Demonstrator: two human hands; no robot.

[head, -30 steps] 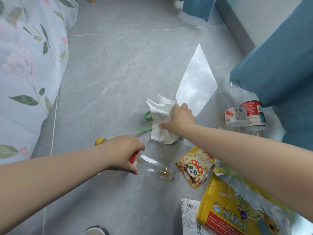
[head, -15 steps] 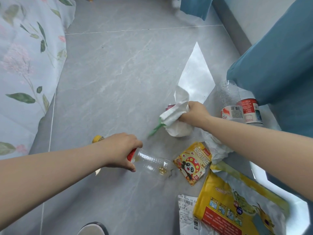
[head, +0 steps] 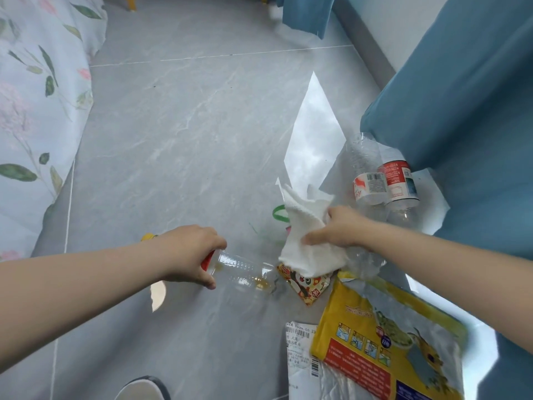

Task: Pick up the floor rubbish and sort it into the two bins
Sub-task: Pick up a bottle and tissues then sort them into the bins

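Observation:
My left hand [head: 192,253] grips a clear plastic bottle [head: 245,269] with a red label and yellow cap, lying on its side on the grey floor with a little yellow liquid inside. My right hand [head: 337,226] holds a crumpled white paper towel [head: 305,241] lifted just above the floor. Under the towel lies a small red-and-yellow panda snack wrapper [head: 305,285]. A green plastic ring [head: 279,212] peeks out behind the towel. No bin is in view.
Two clear bottles [head: 377,180] with red labels lie by the blue curtain [head: 461,96] at right. A large yellow packet [head: 389,342] and a white receipt-like label [head: 300,350] lie near me. Floral bedding [head: 34,96] hangs at left. A shoe tip [head: 141,389] shows at the bottom.
My right hand has swung the paper towel back down and toward the panda wrapper, which it now partly covers. My left hand keeps its grip on the bottle in the same place.

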